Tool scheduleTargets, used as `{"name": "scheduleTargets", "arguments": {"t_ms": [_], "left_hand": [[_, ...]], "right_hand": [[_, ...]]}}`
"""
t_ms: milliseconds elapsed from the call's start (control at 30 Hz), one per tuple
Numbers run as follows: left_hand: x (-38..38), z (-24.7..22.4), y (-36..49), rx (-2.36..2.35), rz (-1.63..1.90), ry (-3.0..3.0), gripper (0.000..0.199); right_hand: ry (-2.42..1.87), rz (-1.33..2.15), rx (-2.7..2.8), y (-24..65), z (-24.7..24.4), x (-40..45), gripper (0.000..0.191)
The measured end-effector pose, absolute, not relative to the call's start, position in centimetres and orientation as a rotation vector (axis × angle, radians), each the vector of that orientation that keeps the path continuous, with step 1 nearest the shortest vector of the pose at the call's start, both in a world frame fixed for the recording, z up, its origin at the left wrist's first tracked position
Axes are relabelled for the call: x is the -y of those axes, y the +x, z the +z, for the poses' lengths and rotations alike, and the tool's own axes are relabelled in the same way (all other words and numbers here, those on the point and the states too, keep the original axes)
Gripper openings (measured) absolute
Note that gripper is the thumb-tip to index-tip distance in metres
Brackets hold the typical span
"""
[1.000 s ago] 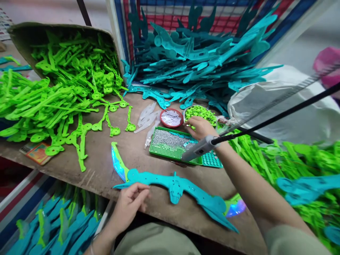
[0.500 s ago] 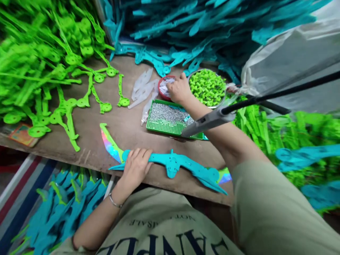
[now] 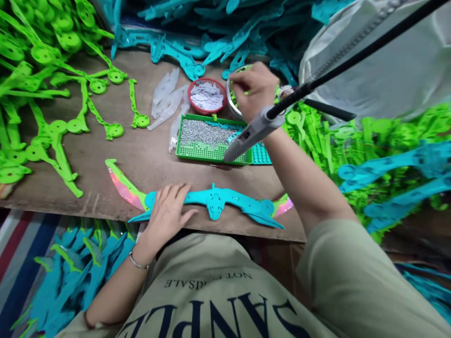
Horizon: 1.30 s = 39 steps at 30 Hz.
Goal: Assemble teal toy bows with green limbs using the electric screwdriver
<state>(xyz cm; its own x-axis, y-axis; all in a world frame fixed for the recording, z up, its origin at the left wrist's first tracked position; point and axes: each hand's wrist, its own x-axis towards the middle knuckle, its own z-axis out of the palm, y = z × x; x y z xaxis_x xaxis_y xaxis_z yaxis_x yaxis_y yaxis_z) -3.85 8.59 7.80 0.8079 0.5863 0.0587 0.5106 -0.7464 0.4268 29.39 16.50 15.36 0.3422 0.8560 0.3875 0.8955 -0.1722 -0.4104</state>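
A blue toy bow [image 3: 215,202] with green, shiny-filmed limb tips lies across the near edge of the table. My left hand [image 3: 171,206] rests on its left arm, fingers laid over it and thumb spread out to the side. Over the bowl of small green pieces [image 3: 243,111] is my right hand [image 3: 256,89], its fingers curled in a pinch. I cannot make out what is between them. Left of that bowl stands a red basket [image 3: 207,111] of white strips. A green tray [image 3: 207,158] of small metal screws sits just in front.
A grey-tipped tool on a black arm [image 3: 246,136] slants over the tray. Loose green limbs [image 3: 112,130] and clear plastic pieces [image 3: 165,99] lie at left and centre. Blue parts [image 3: 179,54] are heaped behind. Finished-looking bows [image 3: 66,272] are stacked below left, and green parts [image 3: 324,141] at right.
My right hand has moved right from the red basket to the bowl of green pieces. My left hand stays on the bow, its thumb now further out. The view has shifted.
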Motion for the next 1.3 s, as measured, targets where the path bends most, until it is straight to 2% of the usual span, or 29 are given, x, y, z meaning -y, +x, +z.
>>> {"name": "scheduleTargets", "arguments": {"t_ms": [133,267,367,533,700,933,1167,1300], "left_hand": [[-7.4,7.7,-1.7,-0.558,0.364,2.489,0.076],[-6.5,6.9,0.8,-0.465,0.327,2.399,0.083],[-6.7,6.4,1.6,-0.432,0.279,2.377,0.090],[-7.2,6.2,1.7,-0.392,0.261,2.472,0.099],[-7.2,6.1,1.7,-0.385,0.291,2.483,0.105],[-7.3,5.9,1.7,-0.402,0.279,2.407,0.126],[-7.8,7.3,3.0,-0.418,0.162,2.569,0.112],[-8.2,7.2,4.3,-0.235,0.136,2.648,0.101]], "right_hand": [[-1.925,-0.017,1.100,28.6,14.8,-6.6,0.002],[-1.975,0.376,1.032,24.5,11.6,2.4,0.014],[-2.066,0.532,0.858,21.5,9.1,6.2,0.020],[-2.190,0.329,0.728,19.3,6.8,7.6,0.020],[-2.195,0.113,0.868,18.3,6.0,7.1,0.018],[-2.209,-0.023,1.014,17.7,4.8,7.1,0.024],[-2.096,0.084,1.166,19.2,5.2,8.3,0.016],[-1.965,0.173,1.077,20.9,6.3,10.7,0.051]]}}
